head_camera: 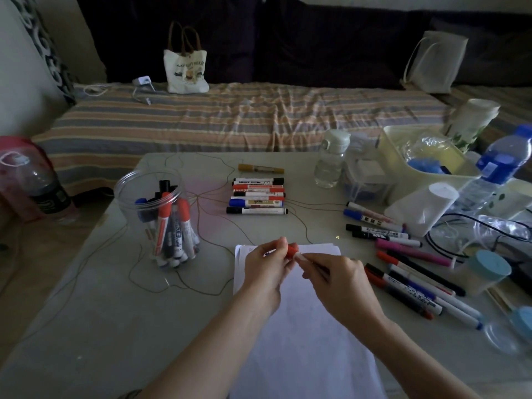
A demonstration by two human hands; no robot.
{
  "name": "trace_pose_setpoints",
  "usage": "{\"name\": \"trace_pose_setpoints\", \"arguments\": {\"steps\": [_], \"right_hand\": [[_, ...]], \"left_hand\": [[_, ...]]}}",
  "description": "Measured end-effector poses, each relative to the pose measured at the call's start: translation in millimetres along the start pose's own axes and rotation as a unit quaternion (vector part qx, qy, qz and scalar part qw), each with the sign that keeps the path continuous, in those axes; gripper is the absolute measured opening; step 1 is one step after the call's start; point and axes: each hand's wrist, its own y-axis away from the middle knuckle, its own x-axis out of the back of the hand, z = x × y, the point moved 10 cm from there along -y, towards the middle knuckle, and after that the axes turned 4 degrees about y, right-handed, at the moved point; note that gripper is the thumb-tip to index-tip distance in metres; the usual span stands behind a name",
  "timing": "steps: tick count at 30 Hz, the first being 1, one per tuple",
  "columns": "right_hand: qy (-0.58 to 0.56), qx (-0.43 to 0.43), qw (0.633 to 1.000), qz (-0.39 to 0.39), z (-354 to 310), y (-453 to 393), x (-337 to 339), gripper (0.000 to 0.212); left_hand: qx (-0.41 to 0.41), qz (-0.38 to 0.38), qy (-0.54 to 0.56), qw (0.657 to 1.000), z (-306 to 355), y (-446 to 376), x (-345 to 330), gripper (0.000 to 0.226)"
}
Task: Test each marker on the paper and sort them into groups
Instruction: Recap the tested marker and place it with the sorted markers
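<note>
Over the top of the white paper [299,335] both my hands hold one red marker [294,252]. My left hand [267,266] grips its red cap end. My right hand [336,280] pinches the white body, most of which is hidden under the fingers. A clear plastic jar [157,217] at the left holds several markers standing upright. A tidy row of markers [257,195] lies beyond the paper, with a yellow marker [260,168] apart behind it. A loose spread of markers [408,266] lies to the right of the paper.
Thin brown string [201,283] loops over the table [100,326]. At the right stand a small clear bottle [331,159], a yellow bin [403,156], a blue-capped water bottle [501,165], a white cup [423,208] and blue-lidded tubs [486,272]. A striped bed lies behind.
</note>
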Motion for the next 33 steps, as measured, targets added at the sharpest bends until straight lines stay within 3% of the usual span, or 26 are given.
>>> {"name": "trace_pose_setpoints", "arguments": {"steps": [2, 5, 7, 10, 13, 14, 16, 19, 22, 24, 26, 28, 29, 30, 33], "right_hand": [[-0.065, -0.102, 0.989, -0.085, 19, 0, -9, 0.015], [-0.225, -0.226, 0.935, -0.153, 33, 11, -18, 0.025], [-0.213, -0.21, 0.946, -0.126, 30, 8, -9, 0.026], [-0.066, -0.086, 0.994, -0.029, 11, 4, 10, 0.023], [0.0, 0.014, 1.0, 0.019, 1, 10, 18, 0.008], [0.006, 0.002, 1.0, 0.013, 8, 11, 19, 0.008], [-0.021, -0.07, 0.997, -0.02, 31, 7, 19, 0.011], [-0.069, -0.104, 0.989, -0.078, 42, 0, 7, 0.022], [-0.062, -0.069, 0.995, -0.04, 43, -2, 10, 0.025], [-0.125, -0.112, 0.986, -0.012, 54, -2, 17, 0.029], [-0.309, -0.213, 0.927, 0.004, 72, -1, 16, 0.034], [-0.497, -0.289, 0.818, 0.014, 79, 2, 9, 0.037], [-0.548, -0.31, 0.777, 0.021, 81, 2, 7, 0.037], [-0.566, -0.32, 0.759, 0.025, 83, 3, 6, 0.035], [-0.502, -0.306, 0.809, 0.007, 84, 3, 2, 0.033]], "left_hand": [[0.007, -0.036, -0.01, 0.999, -3, 5, -7, 0.02], [0.001, -0.086, -0.008, 0.996, -1, 12, -20, 0.021], [-0.018, -0.069, -0.008, 0.997, 4, 12, -20, 0.019], [-0.031, -0.017, -0.006, 0.999, 7, 6, -11, 0.016], [-0.037, 0.067, 0.059, 0.995, 24, -8, 19, 0.02], [-0.06, 0.087, 0.042, 0.993, 34, -12, 30, 0.019], [-0.124, 0.059, -0.082, 0.987, 50, -10, 26, 0.012], [-0.207, -0.019, -0.308, 0.928, 47, 1, -4, 0.008], [-0.298, -0.064, -0.455, 0.837, 47, 5, -26, 0.007], [-0.343, -0.063, -0.542, 0.765, 47, 8, -30, 0.009], [-0.369, -0.076, -0.602, 0.704, 40, 12, -34, 0.013], [-0.366, -0.089, -0.654, 0.657, 32, 9, -35, 0.019], [-0.36, -0.092, -0.678, 0.634, 30, 6, -35, 0.023], [-0.356, -0.093, -0.697, 0.615, 27, 3, -34, 0.026], [-0.363, -0.092, -0.709, 0.597, 25, 0, -31, 0.03]]}}
